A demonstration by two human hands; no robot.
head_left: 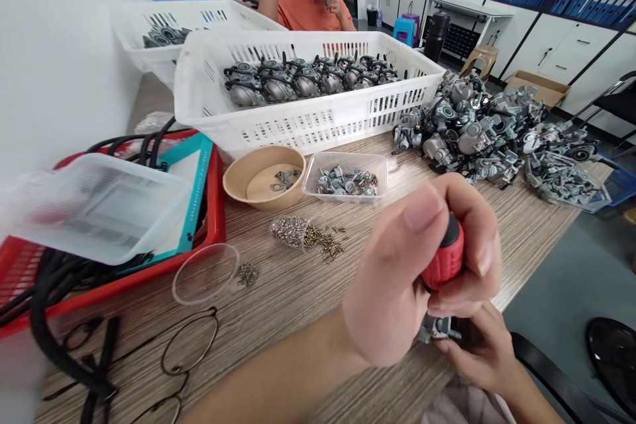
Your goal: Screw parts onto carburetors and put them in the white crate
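Closest to the camera, the left hand point(422, 265) is curled around a red and black handle point(444, 258), its thumb raised over the top; the handle's lower end is hidden. Far to that hand's left, a red basket point(218, 192) holds black cables point(44, 285), a teal-edged board point(199, 159) and a translucent tray point(106, 205). Wire-framed glasses point(191, 344) rest on the wooden table point(278, 291), left of the left forearm. Beyond that forearm come a clear round lid point(206, 273), a small pile of screws point(247, 275) and a tipped clear cup point(289, 232) spilling brass-coloured screws point(328, 243). Farther from the hands are a tan bowl point(263, 175) with a few small pieces and, to its right, a clear container point(345, 197) of metal fittings. Behind these, a white crate point(308, 122) holds rows of metal assemblies point(305, 83); a person in orange point(311, 6) is beyond it. Under the left hand and slightly right, the right hand point(484, 348) grips a metal part point(440, 329), partly hidden. Beyond both hands, to the right, lies a heap of similar assemblies point(472, 132).
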